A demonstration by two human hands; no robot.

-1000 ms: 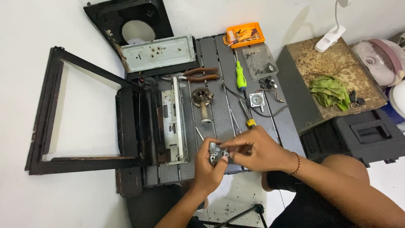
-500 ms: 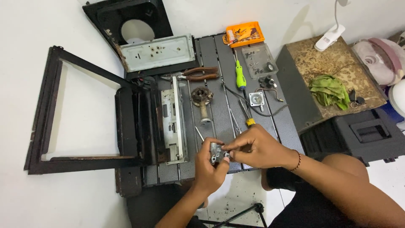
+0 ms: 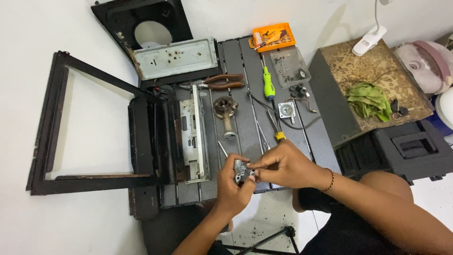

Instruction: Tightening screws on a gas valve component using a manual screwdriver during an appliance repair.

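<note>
Head view looks straight down on a dark slatted table (image 3: pixel 245 61) set on a white floor. At its near edge, the left hand (image 3: pixel 231 186) is clamped around a small grey metal valve (image 3: pixel 241 171), thumb and fingers wrapped on its sides so the holed face points up. The right hand (image 3: pixel 285 166) comes in from the right, its fingertips (image 3: pixel 252 166) pinched together on something tiny at the valve's right side; what they pinch is too small to make out.

To do this step well, I judge that the left hand should keep the valve steady and low over the table, so a dropped bit lands on the slats and not on the floor. The right hand should work with fingertips only, turning or seating the small part squarely without forcing it.

Just beyond the hands lie a yellow-tipped screwdriver (image 3: pixel 276 126) and thin tweezers (image 3: pixel 262 134). Farther up the middle sit a rusty burner (image 3: pixel 226 111), a square metal plate (image 3: pixel 286 111) with a wire, a green screwdriver (image 3: pixel 269 84) and red pliers (image 3: pixel 218 82). A clear tray (image 3: pixel 291 67) of screws and an orange bit case (image 3: pixel 273 37) stand at the far edge, within reach if another fastener is needed. A black stove body (image 3: pixel 155 139) overhangs the left edge.
</note>
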